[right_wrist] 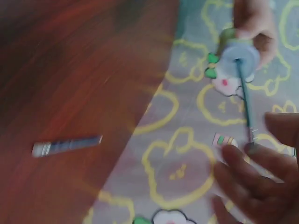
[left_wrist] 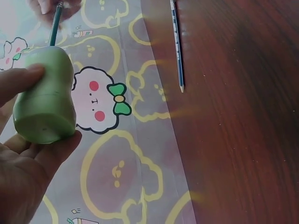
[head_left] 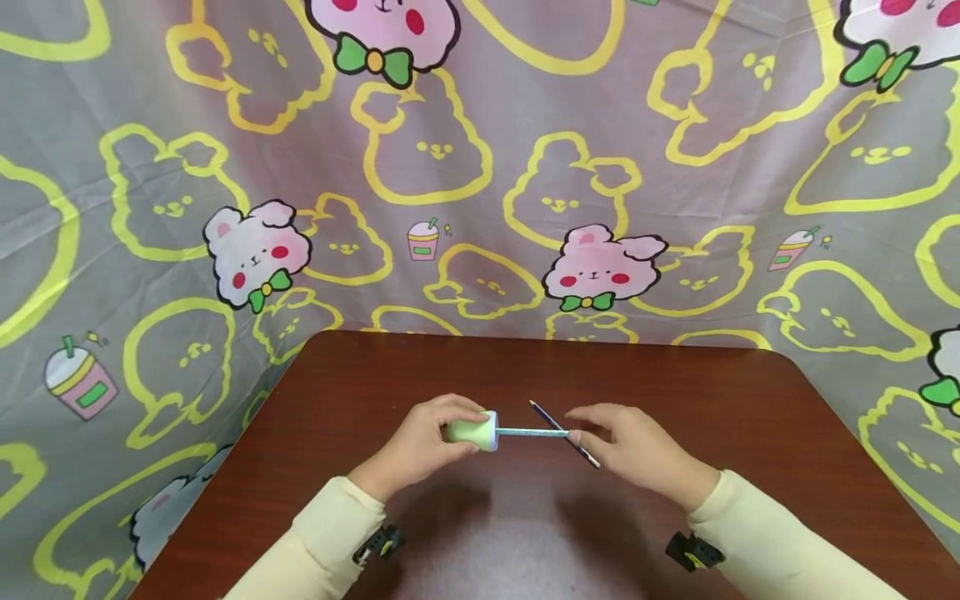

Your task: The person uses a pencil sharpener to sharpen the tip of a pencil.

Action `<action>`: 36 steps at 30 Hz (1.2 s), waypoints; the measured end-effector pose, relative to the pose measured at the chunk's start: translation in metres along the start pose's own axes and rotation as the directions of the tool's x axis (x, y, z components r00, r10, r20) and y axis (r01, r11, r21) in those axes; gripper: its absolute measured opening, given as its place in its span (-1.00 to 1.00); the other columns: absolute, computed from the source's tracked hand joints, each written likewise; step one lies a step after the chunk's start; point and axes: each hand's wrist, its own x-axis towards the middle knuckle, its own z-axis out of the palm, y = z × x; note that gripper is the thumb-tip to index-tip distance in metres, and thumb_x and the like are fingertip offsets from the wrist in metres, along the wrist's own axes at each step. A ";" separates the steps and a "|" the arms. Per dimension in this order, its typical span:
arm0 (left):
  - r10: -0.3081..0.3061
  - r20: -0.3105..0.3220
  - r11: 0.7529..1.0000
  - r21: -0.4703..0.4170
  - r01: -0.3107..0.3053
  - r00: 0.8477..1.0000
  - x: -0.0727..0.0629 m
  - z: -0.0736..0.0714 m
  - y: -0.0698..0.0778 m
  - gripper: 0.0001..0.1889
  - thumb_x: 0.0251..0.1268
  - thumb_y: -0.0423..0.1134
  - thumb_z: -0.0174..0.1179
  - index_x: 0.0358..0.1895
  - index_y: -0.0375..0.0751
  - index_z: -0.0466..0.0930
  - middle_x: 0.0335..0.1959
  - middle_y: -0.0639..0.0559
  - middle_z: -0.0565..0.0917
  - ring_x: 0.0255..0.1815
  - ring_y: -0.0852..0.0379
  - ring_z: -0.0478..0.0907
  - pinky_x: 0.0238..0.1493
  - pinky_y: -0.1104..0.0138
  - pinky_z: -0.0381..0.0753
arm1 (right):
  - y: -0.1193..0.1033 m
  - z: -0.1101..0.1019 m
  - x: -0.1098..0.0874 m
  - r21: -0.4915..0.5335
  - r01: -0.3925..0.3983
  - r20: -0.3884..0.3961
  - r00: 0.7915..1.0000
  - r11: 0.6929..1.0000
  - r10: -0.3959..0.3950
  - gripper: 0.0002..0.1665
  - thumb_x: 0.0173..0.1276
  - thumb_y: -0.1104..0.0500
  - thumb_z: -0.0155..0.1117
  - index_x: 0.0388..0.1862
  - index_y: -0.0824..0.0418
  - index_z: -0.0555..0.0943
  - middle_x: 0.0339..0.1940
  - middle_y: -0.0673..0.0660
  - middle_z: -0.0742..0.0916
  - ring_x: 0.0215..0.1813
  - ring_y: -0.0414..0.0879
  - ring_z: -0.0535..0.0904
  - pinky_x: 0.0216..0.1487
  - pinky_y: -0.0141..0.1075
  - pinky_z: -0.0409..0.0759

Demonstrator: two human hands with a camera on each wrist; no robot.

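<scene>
My left hand (head_left: 416, 442) grips a light green pencil sharpener (head_left: 468, 432) with a pale blue-white end, held sideways above the table. Thumb and fingers lie on opposite sides of its waisted body in the left wrist view. A teal pencil (head_left: 528, 432) sticks out of the pale end, its tip hidden inside. At the pencil's free end is my right hand (head_left: 637, 446), fingers spread and the thumb apart from them; in the right wrist view the pencil's end (right_wrist: 251, 140) meets the fingertips. A dark blue pencil (head_left: 585, 454) lies on the table behind, near the right hand.
The reddish-brown table (head_left: 375, 375) has rounded far corners. A grey curtain (head_left: 480, 225) with yellow outlines and cartoon rabbits hangs round its back and sides. Dark bands (head_left: 378, 543) sit at both wrists, below the cream sleeves (head_left: 330, 525).
</scene>
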 end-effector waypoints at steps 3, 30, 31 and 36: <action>0.000 0.004 1.000 0.002 0.000 1.000 -0.001 0.000 -0.001 -0.65 -0.01 -0.46 0.41 -0.06 -0.28 0.70 -0.05 -0.06 0.66 -0.01 0.00 0.59 -0.04 0.35 0.57 | 0.010 0.006 -0.003 -0.279 0.218 -0.195 0.941 0.935 -0.278 -0.60 0.37 -0.05 0.23 0.02 0.18 0.67 -0.16 0.00 0.72 -0.12 -0.11 0.62 -0.14 -0.14 0.59; 0.098 -0.014 0.995 0.025 -0.098 0.995 0.001 0.009 0.004 -0.63 -0.08 -0.50 0.43 -0.09 -0.34 0.71 -0.09 -0.09 0.68 -0.04 0.00 0.61 -0.07 0.36 0.59 | 0.011 0.017 -0.007 -0.431 0.387 -0.339 0.768 0.816 -0.543 -0.82 0.36 0.19 0.21 -0.42 0.16 0.68 -0.61 -0.12 0.58 -0.56 -0.28 0.41 -0.61 -0.39 0.39; 0.110 -0.014 0.993 0.036 -0.110 0.994 0.001 0.009 0.004 -0.63 -0.08 -0.50 0.43 -0.09 -0.35 0.71 -0.09 -0.09 0.68 -0.05 0.00 0.62 -0.09 0.37 0.60 | 0.009 0.014 -0.008 -0.361 0.352 -0.299 0.834 0.863 -0.465 -0.88 0.31 0.20 0.27 -0.40 0.16 0.70 -0.59 -0.15 0.61 -0.55 -0.33 0.42 -0.58 -0.40 0.42; 0.184 0.002 0.979 0.093 -0.184 0.983 0.001 0.010 0.004 -0.66 -0.06 -0.49 0.43 -0.10 -0.35 0.72 -0.08 -0.09 0.67 -0.06 0.01 0.61 -0.17 0.40 0.61 | 0.002 -0.003 -0.006 0.238 -0.080 0.135 0.990 0.968 0.049 -0.90 0.29 0.27 0.27 -0.39 0.24 0.71 -0.60 -0.06 0.61 -0.56 -0.31 0.36 -0.55 -0.40 0.34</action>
